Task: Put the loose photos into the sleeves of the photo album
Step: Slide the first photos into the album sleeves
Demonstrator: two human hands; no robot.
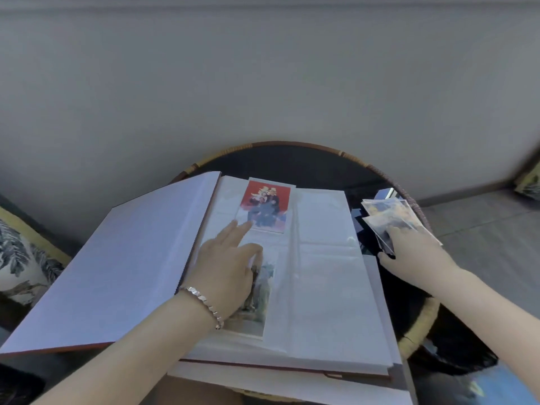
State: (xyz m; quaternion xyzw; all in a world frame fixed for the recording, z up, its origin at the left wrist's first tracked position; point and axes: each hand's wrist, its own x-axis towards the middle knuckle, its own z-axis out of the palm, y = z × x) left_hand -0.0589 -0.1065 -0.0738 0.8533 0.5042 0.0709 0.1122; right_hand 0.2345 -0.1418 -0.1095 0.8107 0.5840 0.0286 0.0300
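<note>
The photo album (321,287) lies open on a round dark table (292,162), its cover (122,264) tilted up at the left. A red photo (264,204) sits in the upper sleeve of the left page. Below it a greenish photo (263,290) lies in the lower sleeve, partly under my left hand (228,267). That hand rests flat on the page with straight fingers touching the sleeves. My right hand (415,252) lies on a stack of loose photos (391,214) at the table's right edge, its fingertips on the top photo. The right page's sleeves look blank.
The table has a woven rattan rim (418,325). A grey wall stands close behind it. A leaf-patterned cushion (20,258) sits at the left, and another patterned item (529,182) at the far right. Grey tiled floor shows on the right.
</note>
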